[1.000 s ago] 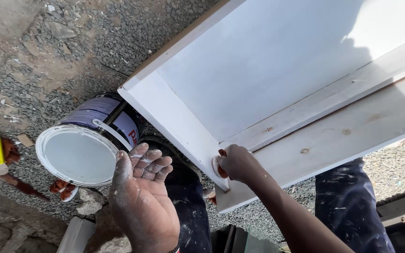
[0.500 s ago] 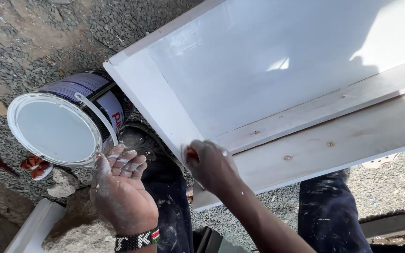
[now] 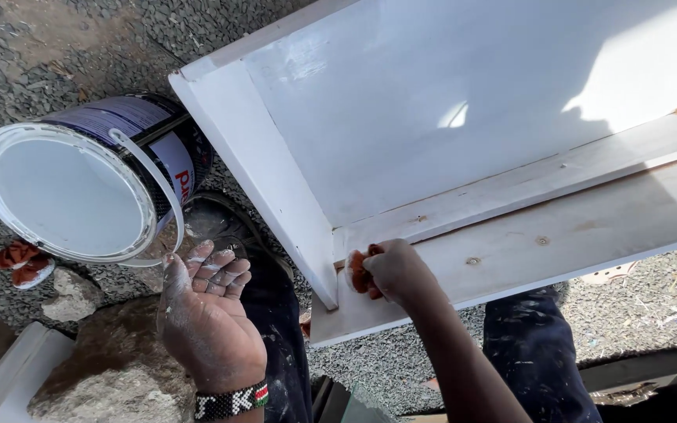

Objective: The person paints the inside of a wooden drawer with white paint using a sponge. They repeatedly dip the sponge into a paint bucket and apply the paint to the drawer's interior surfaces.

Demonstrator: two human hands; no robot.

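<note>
The white-painted wooden frame [image 3: 464, 141] fills most of my view, tipped over my knees with its bare front rail [image 3: 558, 243] toward me, two screw heads showing in the raw wood. Below it is gravel ground [image 3: 56, 47], and to my left the open paint tin [image 3: 72, 188] lies tilted, white inside, its plastic handle hanging across the rim.

My right hand [image 3: 392, 272] sits at the inner corner where the side board meets the rail, fingers closed tight round a small reddish pad [image 3: 358, 272], which I take for sandpaper or a rag, pressed against the wood. To work this corner well I'd keep the pad flat, push with the grain along the rail, and go lightly at the joint so I don't scuff the painted side board.

My left hand [image 3: 207, 313] hangs free near my knee, paint-smeared fingers loosely curled, palm up, holding nothing. It would serve better steadying the frame's edge.
</note>
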